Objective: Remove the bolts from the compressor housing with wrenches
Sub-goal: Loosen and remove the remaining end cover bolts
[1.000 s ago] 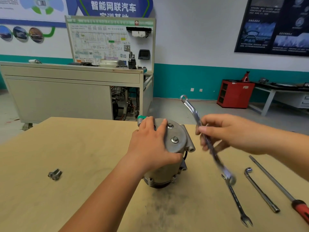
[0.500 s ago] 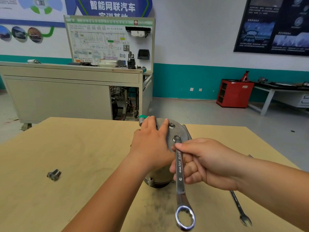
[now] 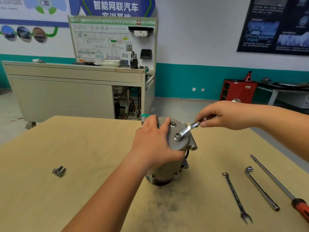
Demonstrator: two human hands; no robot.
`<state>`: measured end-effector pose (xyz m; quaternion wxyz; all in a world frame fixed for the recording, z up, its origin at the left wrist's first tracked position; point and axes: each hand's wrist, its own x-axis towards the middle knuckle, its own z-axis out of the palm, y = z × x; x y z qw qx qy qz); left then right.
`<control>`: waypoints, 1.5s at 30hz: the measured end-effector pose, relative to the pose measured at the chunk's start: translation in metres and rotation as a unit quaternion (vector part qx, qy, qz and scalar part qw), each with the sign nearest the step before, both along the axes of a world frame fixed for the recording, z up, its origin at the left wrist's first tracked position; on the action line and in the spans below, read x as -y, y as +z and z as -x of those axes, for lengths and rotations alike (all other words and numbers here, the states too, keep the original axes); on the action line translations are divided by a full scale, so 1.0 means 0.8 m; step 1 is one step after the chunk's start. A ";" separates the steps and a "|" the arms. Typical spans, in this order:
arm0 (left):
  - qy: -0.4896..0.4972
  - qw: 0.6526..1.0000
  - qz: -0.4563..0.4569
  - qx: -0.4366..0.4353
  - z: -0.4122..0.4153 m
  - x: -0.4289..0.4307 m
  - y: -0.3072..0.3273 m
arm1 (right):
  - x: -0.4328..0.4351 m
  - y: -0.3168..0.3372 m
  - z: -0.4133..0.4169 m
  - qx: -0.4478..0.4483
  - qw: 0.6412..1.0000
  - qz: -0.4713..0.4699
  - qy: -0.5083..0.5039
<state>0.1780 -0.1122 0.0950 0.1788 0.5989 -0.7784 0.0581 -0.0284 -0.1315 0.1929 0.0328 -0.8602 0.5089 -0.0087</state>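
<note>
Head view: a pale wooden surface [image 3: 66, 198] stands in a workshop, with a beige cabinet bench [image 3: 58, 94] behind it. Two loose silver bolts [image 3: 58, 170] lie at its left and a red-handled screwdriver [image 3: 284, 188] at its right. At the centre the left hand [image 3: 153, 144] grips the upright grey metal compressor housing [image 3: 178, 144], fingers over the top. The right hand [image 3: 224, 114] pinches a silver ring wrench [image 3: 187, 130] seated on a top-plate bolt [image 3: 178, 136].

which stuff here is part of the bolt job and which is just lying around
In use: compressor housing, held by the left hand; wrench in the right hand, ring end on a bolt; second bolt beside it.
Lying about: loose bolts, open-end wrench, L-shaped socket wrench, red-handled screwdriver.
</note>
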 end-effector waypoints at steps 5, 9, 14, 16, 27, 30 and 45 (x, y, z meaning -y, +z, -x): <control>0.003 1.000 -0.003 -0.007 -0.006 -0.001 0.000 | -0.018 -0.006 0.006 0.286 0.953 -0.076 -0.063; 0.003 1.000 -0.010 -0.007 -0.003 -0.003 0.002 | -0.065 -0.035 -0.026 0.450 0.830 -0.321 -0.070; 0.005 0.999 -0.028 0.026 0.000 -0.001 0.007 | -0.110 -0.065 -0.072 0.586 0.669 -0.454 -0.057; 0.006 0.999 -0.026 0.036 0.001 0.001 0.007 | -0.110 -0.071 -0.080 0.598 0.651 -0.463 -0.067; 0.009 0.999 -0.015 0.029 0.004 -0.001 0.005 | -0.092 -0.078 -0.076 0.576 0.684 -0.440 -0.081; 0.009 1.000 -0.018 0.006 0.004 -0.004 0.004 | -0.080 -0.065 -0.052 0.433 0.797 -0.414 -0.081; 0.015 1.000 -0.003 0.007 0.006 -0.001 0.001 | -0.012 -0.006 -0.003 0.216 0.970 -0.076 -0.081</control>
